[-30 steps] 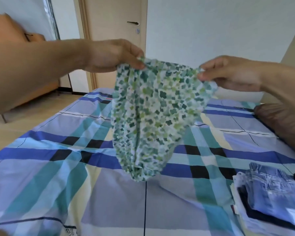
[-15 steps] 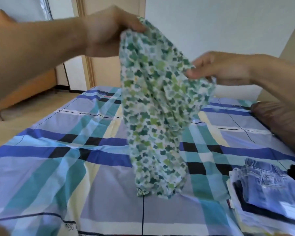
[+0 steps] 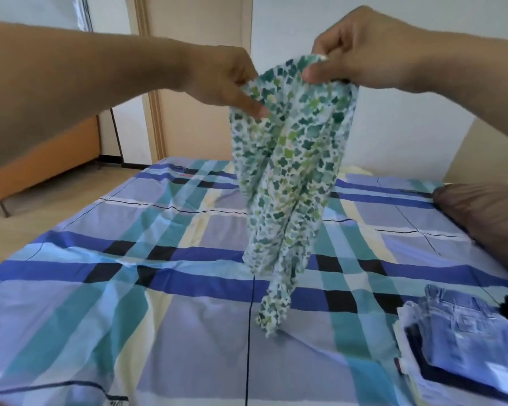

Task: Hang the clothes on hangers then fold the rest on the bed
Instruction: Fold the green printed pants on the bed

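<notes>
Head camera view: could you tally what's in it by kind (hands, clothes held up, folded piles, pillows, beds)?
Hands: 2, the left hand and the right hand
Held-up green floral garment: 1
A pile of folded clothes: 1
A brown pillow: 1
The bed: 1
Total: 6

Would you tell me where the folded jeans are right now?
In the head view, the folded jeans lie atop a clothes stack on the bed, lower right, nearer than the brown pillow.
</notes>
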